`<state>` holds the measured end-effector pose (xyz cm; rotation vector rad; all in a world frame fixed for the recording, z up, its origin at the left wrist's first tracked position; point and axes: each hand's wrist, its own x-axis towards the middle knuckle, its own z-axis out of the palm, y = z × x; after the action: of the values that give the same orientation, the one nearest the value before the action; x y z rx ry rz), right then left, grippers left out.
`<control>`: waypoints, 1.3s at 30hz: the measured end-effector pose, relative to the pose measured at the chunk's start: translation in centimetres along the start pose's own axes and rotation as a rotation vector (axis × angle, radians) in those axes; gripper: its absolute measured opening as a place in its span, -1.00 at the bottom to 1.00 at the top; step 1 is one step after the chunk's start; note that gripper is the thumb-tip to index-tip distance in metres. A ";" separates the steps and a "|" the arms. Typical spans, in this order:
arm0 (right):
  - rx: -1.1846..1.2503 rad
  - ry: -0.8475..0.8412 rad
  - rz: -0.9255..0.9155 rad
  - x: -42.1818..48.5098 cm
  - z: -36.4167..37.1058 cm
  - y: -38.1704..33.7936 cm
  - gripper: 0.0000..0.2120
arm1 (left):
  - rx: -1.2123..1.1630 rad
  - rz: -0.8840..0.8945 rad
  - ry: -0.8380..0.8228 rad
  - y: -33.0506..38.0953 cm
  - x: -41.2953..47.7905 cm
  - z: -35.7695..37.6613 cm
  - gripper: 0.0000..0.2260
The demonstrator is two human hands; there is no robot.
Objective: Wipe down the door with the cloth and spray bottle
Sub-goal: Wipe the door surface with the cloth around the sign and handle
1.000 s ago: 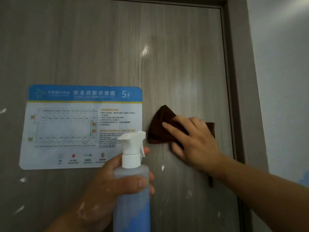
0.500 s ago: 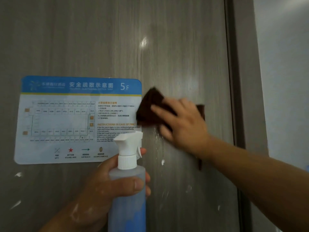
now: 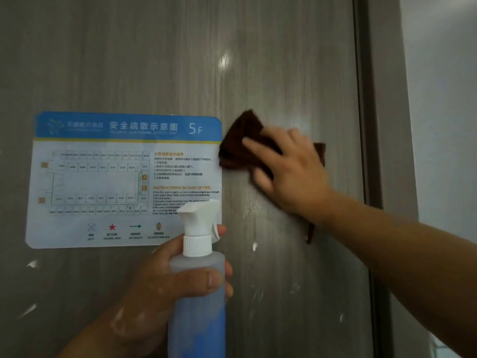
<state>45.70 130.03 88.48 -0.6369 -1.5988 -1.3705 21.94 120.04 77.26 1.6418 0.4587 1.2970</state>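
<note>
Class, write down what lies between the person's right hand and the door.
The brown cloth lies there, pressed flat against the door by the right hand, as the head view shows.

The grey wood-grain door filled most of the view, with its darker frame running down the right side. A blue-and-white evacuation plan marked 5F was stuck flat on the door's left half. A dark brown cloth lay against the panel at the plan's upper right edge, and white flecks dotted the lower panel.
</note>
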 end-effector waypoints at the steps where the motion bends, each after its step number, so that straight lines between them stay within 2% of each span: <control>1: 0.015 -0.054 -0.094 -2.4 -0.2 -1.1 -0.50 | -0.007 -0.001 0.001 -0.1 0.0 0.0 -0.22; 4: 0.050 -0.171 -0.342 -7.3 -1.3 -2.5 -0.51 | -0.018 -0.008 -0.004 -0.3 -0.2 0.3 -0.22; 6: 0.033 -0.183 -0.381 -6.5 -1.3 -1.2 -0.53 | -0.010 0.000 -0.016 -0.2 -0.1 0.6 -0.26; 9: -0.019 -0.077 -0.158 -1.4 -0.7 1.9 -0.52 | 0.007 0.018 -0.014 0.1 0.5 1.1 -0.37; 12: -0.053 0.005 0.102 3.0 -0.6 3.9 -0.50 | 0.023 0.028 0.004 0.5 1.4 1.6 -0.40; 15: -0.059 0.057 0.224 3.3 -0.1 2.8 -0.49 | 0.037 0.047 0.029 0.6 1.9 1.7 -0.39; 19: 0.018 0.008 0.190 -4.0 -0.6 -2.0 -0.48 | 0.057 0.061 0.050 0.4 1.4 1.8 -0.37; 22: 0.048 -0.076 -0.003 -9.5 -1.6 -4.2 -0.50 | 0.065 0.052 0.042 0.5 0.9 1.9 -0.36; 24: 0.041 -0.120 -0.110 -8.9 -1.7 -2.8 -0.52 | 0.083 0.043 0.039 0.6 1.0 1.8 -0.35; 26: 0.023 -0.093 -0.065 -5.7 -1.3 -0.4 -0.52 | 0.097 0.054 0.037 0.9 1.1 1.7 -0.35; 29: 0.000 0.023 0.163 0.6 -1.0 3.0 -0.50 | 0.121 0.062 0.037 1.1 1.1 1.6 -0.28; 32: -0.005 0.064 0.260 2.9 -0.4 3.4 -0.52 | 0.111 0.061 0.039 0.9 1.1 1.4 -0.34; 34: 0.022 0.043 0.212 0.5 -0.3 1.4 -0.52 | 0.101 0.056 0.036 0.5 1.0 1.3 -0.37; 39: 0.072 -0.153 -0.225 -9.6 -1.8 -2.9 -0.54 | 0.075 0.038 0.018 -0.1 0.6 1.4 -0.35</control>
<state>48.15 129.22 78.60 -0.5419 -1.8808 -1.4466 23.38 119.93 77.53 1.7093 0.4948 1.3376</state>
